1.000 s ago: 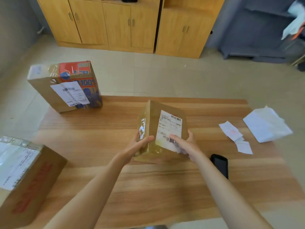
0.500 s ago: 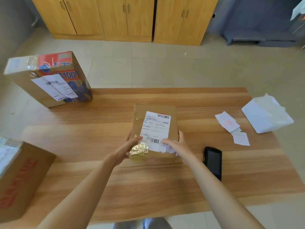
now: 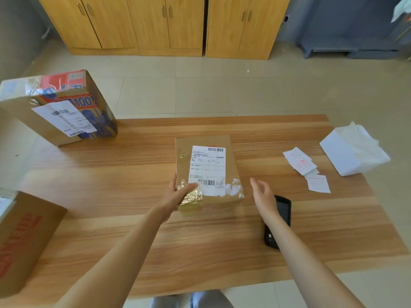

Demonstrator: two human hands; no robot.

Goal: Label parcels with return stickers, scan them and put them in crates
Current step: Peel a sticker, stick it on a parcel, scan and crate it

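on the table (image 3: 111,196), left hand (image 3: 178,196) holds the parcel (image 3: 206,170); right hand (image 3: 263,196) spread, free.

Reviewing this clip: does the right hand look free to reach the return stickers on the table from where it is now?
Probably yes. The right hand is open and holds nothing, and only bare table lies between it and the return stickers; the black scanner sits nearer the person, out of that path.

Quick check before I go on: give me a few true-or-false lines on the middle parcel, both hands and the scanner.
1. The parcel lies flat on the table, shipping label up. True.
2. Both hands grip it. False: only the left hand holds it; the right hand is open, off it.
3. The handheld scanner lies right of the parcel. True.
4. The return stickers are in the right hand. False: they lie on the table.
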